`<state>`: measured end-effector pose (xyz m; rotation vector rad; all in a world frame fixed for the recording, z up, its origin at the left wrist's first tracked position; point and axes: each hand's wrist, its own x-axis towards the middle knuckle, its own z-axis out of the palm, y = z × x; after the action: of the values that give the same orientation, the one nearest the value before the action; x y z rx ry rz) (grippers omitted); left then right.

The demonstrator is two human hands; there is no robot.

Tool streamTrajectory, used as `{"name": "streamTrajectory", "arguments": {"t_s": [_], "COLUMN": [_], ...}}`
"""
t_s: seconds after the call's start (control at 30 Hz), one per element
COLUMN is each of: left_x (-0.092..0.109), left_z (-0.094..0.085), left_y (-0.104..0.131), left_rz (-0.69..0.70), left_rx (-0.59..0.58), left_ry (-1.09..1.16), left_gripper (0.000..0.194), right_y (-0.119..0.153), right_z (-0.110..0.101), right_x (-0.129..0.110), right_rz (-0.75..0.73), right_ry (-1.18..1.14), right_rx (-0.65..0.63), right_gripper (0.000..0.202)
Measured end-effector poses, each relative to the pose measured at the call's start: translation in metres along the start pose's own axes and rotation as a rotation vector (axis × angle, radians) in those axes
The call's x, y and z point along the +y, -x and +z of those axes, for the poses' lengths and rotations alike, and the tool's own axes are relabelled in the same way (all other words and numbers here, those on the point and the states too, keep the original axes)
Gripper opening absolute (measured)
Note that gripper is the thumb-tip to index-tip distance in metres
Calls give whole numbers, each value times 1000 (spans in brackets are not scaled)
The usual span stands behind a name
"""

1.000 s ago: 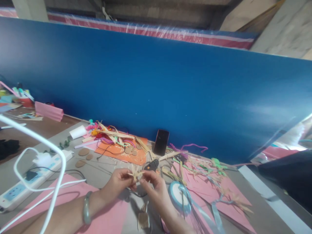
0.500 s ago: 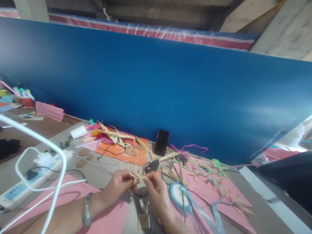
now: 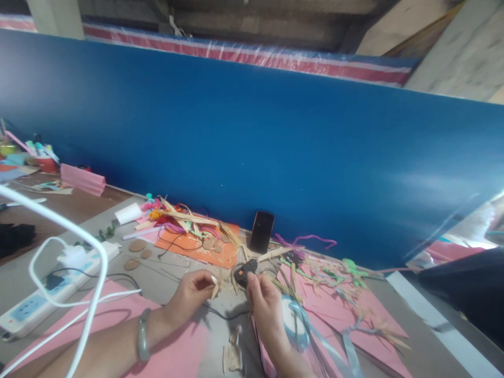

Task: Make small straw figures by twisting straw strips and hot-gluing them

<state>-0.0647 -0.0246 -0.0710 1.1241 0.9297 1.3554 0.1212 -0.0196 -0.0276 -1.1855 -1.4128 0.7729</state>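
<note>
My left hand, with a pale green bangle on its wrist, pinches a small straw-coloured folded strip at the fingertips. Just beyond and between my hands lies a black tool with an orange spot, which looks like a hot glue gun. The fingers of my right hand are drawn together close beside that tool; whether they touch it or hold something small, I cannot tell. Nearer to me, a small tan bundle rests on the table between my forearms.
A phone leans on the blue partition. Pink paper, a ribbon roll and dry strips lie around my hands. To the left are a power strip and a white cable looping across the front.
Both hands were together on the straw-coloured strips. My right hand has parted from them and moved right beside the black tool. My left hand still holds its strip.
</note>
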Motion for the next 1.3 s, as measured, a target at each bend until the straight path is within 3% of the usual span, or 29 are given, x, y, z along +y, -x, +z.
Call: {"name": "streamTrajectory", "arguments": {"t_s": [0.07, 0.2, 0.3, 0.47, 0.67, 0.93, 1.0, 1.07, 1.1, 1.17, 1.27, 1.3], "left_x": [0, 6, 10, 15, 19, 25, 26, 26, 26, 24, 21, 19], "left_z": [-1, 0, 3, 5, 3, 4, 5, 6, 6, 6, 4, 3], "left_y": [0, 1, 2, 4, 5, 6, 6, 6, 6, 6, 4, 3], "left_rz": [48, 133, 132, 88, 16, 25, 14, -8, -18, -32, -28, -24], "left_rx": [-10, -2, 15, 29, 6, 44, 66, 81, 85, 86, 86, 88], "left_ry": [-23, -66, -56, -67, -94, -101, -100, -89, -76, -48, -24, -22], "left_gripper": [22, 21, 22, 21, 21, 22, 27, 30, 30, 29, 28, 28], "right_y": [-1, -1, -2, -2, -1, -1, -2, -2, -2, 0, 1, 0], "right_z": [0, 0, 0, -1, -1, 3, 2, 1, 1, 0, -2, -4], "right_x": [0, 2, 3, 0, -6, -4, 1, 6, 8, 10, 10, 8], "right_rz": [-22, -63, -63, -23, 148, 137, 113, 42, -3, -77, -151, -171], "right_ry": [-3, 36, 55, 41, -76, -99, -86, -46, -20, 51, 233, 289], "right_rx": [-50, -143, -105, -89, -145, -137, -112, -108, -120, -176, -225, -196], "right_gripper": [26, 21, 40, 15, 29, 53, 46, 21, 21, 42, 9, 18]}}
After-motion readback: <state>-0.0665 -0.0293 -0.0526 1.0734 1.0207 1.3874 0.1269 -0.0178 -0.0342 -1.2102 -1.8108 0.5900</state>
